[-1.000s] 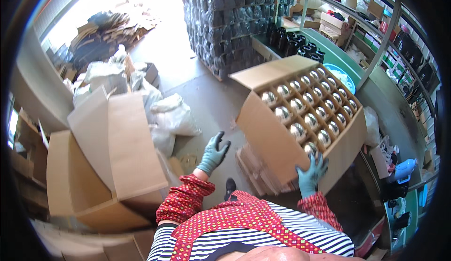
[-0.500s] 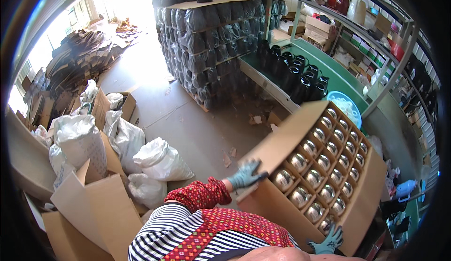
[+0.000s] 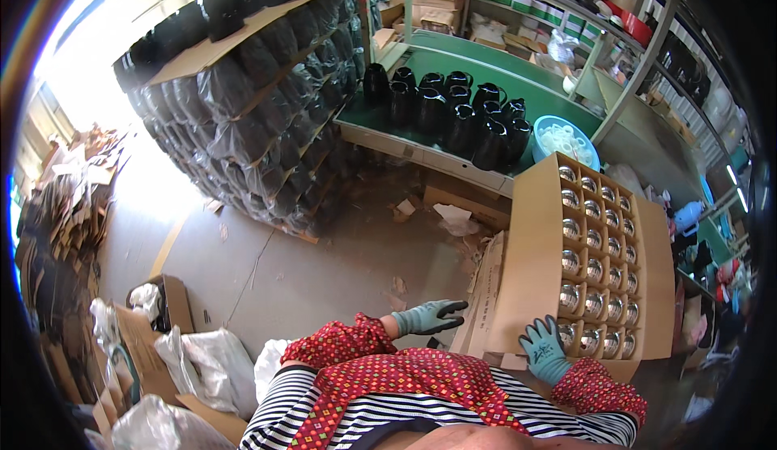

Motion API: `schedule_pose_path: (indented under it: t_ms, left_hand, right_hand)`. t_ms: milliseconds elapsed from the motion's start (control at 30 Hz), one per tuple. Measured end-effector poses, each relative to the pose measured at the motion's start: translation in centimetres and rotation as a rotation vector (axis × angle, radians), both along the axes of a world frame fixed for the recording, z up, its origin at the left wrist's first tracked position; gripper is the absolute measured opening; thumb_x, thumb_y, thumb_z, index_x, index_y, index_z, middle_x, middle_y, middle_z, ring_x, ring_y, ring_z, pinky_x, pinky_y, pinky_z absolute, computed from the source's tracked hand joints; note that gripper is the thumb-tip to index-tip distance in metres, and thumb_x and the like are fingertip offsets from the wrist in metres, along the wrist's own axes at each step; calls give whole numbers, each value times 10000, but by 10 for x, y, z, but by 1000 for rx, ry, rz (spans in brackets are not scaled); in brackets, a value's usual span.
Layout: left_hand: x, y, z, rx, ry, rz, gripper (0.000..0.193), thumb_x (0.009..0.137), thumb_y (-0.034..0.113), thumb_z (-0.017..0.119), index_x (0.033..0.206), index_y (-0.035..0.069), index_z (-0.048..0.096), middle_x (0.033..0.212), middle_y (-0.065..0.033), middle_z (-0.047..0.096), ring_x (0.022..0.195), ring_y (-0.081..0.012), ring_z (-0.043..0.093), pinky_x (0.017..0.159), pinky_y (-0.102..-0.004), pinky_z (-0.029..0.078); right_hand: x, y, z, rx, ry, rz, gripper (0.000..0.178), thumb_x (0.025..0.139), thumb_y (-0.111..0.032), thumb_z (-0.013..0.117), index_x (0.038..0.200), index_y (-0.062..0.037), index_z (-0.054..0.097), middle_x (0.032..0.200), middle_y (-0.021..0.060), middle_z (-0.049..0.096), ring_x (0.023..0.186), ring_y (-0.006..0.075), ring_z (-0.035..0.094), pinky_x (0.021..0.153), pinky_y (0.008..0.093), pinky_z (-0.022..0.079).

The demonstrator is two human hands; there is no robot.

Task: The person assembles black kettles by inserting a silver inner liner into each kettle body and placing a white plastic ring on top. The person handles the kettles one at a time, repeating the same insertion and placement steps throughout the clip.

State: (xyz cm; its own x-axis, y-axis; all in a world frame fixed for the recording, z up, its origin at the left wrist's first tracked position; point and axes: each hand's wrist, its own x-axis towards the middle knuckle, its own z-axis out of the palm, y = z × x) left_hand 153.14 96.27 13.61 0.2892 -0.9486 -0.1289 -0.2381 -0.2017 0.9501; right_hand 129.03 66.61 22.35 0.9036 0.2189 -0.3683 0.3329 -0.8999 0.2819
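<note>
An open cardboard box (image 3: 530, 260) stands at my right, its flaps folded outward. Cardboard dividers split it into cells, each holding a shiny silver rounded piece (image 3: 594, 303). My right hand (image 3: 546, 353), in a grey-green glove with dark fingertips, is spread against the box's near left corner, by the flap. Off the box to the left, my gloved left hand (image 3: 427, 318) hangs over the floor with its fingers stretched out and nothing in them. Flattened cardboard (image 3: 479, 296) leans between it and the box.
Black jugs (image 3: 461, 122) stand on a green-topped bench (image 3: 380, 130) ahead, beside a blue basin (image 3: 541, 126) of white rings. A tall stack of plastic-wrapped black goods (image 3: 243, 118) rises ahead left. White sacks (image 3: 206, 369) and cartons lie near left; cardboard scraps (image 3: 457, 219) litter the floor.
My left hand has come off the box's left edge. My right hand has shifted from the near right to the near left corner. The view has turned right, and the box sits straighter in it.
</note>
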Motion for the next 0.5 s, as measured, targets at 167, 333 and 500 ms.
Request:
schedule_pose_path:
  t_ms: [167,333,500]
  left_hand:
    - [91,58,30,0,32,123,578,1088,391,564,1552,56,482,1470,-178,608,1310,-305,608,1122,-407,460]
    - [213,118,69,-51,-216,244,546,1073,333,595,1526,41,507,1452,-196,608,1290,-337,610,1099,-417,473]
    - [333,206,214,-31,-568,412,641,973,222,734,1534,33,488,1472,-204,572,1344,-346,569,1132,-427,447]
  right_hand:
    - [37,41,26,-225,244,-141,612,874,-581,611,1233,-95,710,1359,173,588,1374,406,426,1210,696,139]
    - [122,40,-23,-272,395,-198,692,908,-640,550,1323,-98,665,1426,198,572,1390,398,451,1181,664,216]
    - [301,-5,-89,-43,653,-81,752,935,-690,504,1409,-116,607,1462,213,555,1404,366,476,1161,601,309]
